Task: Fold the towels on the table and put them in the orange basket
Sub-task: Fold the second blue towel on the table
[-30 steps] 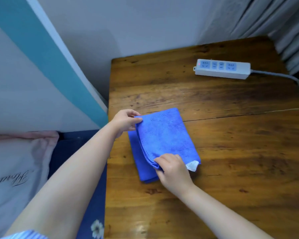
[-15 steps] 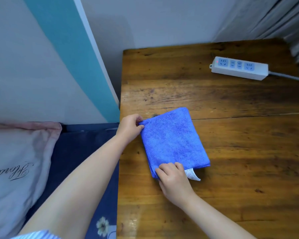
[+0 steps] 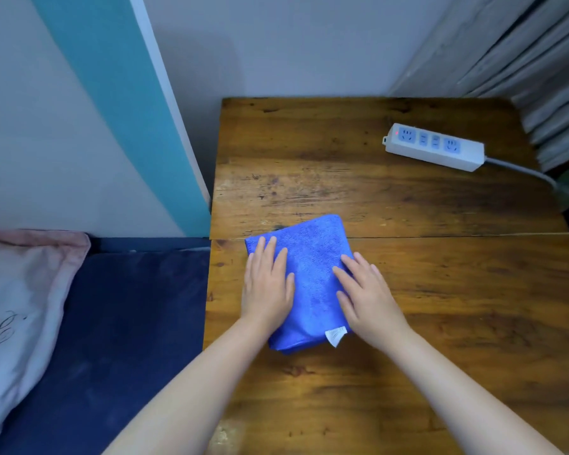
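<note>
A blue towel (image 3: 312,277), folded into a small rectangle, lies on the wooden table (image 3: 440,290) near its left edge. A white label sticks out at its near right corner. My left hand (image 3: 267,287) lies flat on the towel's left half with straight fingers. Over on the right half my right hand (image 3: 365,295) presses down flat, fingers spread. No orange basket is in view.
A white power strip (image 3: 434,146) with a grey cable lies at the table's far right. Grey curtains (image 3: 523,60) hang behind it. A dark blue bed (image 3: 112,339) with a pale pillow (image 3: 17,307) adjoins the table's left edge.
Both hands let go of the towel's left edge after laying the fold over, and now lie flat on top of the folded towel.
</note>
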A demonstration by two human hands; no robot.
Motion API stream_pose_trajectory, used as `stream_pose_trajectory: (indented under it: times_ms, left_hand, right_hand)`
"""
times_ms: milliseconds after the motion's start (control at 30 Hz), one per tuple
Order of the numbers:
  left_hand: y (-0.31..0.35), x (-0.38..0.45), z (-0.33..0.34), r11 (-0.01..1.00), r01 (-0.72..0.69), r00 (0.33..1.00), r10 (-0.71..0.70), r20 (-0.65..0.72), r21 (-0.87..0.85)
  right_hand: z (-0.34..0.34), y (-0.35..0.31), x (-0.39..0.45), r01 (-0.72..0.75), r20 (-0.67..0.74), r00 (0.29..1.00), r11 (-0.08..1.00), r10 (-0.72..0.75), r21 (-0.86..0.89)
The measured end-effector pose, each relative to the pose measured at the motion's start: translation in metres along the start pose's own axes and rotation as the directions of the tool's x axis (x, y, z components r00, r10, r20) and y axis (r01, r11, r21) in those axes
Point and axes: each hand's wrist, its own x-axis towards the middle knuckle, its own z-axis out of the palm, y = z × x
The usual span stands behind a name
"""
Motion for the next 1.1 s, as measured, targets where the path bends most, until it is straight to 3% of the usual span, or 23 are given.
stream_pose_trajectory:
  times_ms: [100,367,467,600,700,800,867,933,1033,1100]
  left_hand:
    - [0.008,-0.003,0.014,0.994,0.089,0.995,-0.092,0.040,0.069]
    - [0.010,-0.013,0.029,0.988,0.157,0.985,-0.156,0.067,-0.001]
    - [0.009,-0.011,0.034,0.977,0.214,0.976,-0.212,-0.056,0.025]
    - [0.008,-0.009,0.040,0.966,0.251,0.963,-0.244,-0.115,0.053]
    - [0.007,-0.010,0.042,0.967,0.244,0.964,-0.233,-0.129,0.079]
    - [0.007,-0.009,0.041,0.966,0.240,0.968,-0.231,-0.098,0.093]
    - [0.012,-0.010,0.034,0.962,0.274,0.961,-0.273,-0.045,0.019]
    - [0.013,-0.014,0.028,0.957,0.282,0.957,-0.285,-0.045,-0.063]
    - [0.023,-0.040,0.023,0.977,0.129,0.953,-0.169,-0.250,-0.169]
    - [0.032,-0.065,0.028,0.976,-0.004,0.931,-0.075,-0.357,-0.216]
  right_hand:
    - [0.025,0.012,-0.006,0.060,0.112,0.992,0.993,-0.049,-0.102]
    - [0.036,0.021,-0.004,0.109,0.151,0.985,0.984,-0.088,-0.138]
    - [0.029,0.020,0.027,0.148,0.201,0.972,0.982,-0.122,-0.120]
    - [0.015,0.021,0.082,0.223,0.295,0.935,0.973,-0.196,-0.059]
    - [0.011,0.032,0.102,0.076,0.390,0.914,0.993,-0.108,0.095]
    - [0.003,0.046,0.099,-0.097,0.397,0.917,0.981,0.024,0.165]
    - [-0.001,0.052,0.078,-0.065,0.342,0.940,0.978,-0.007,0.196]
    - [-0.004,0.055,0.046,0.145,0.174,0.967,0.964,-0.186,0.225]
    - [-0.010,0.061,-0.004,0.340,-0.058,0.939,0.885,-0.340,0.316]
    - [-0.014,0.064,-0.028,0.471,-0.129,0.882,0.824,-0.454,0.315]
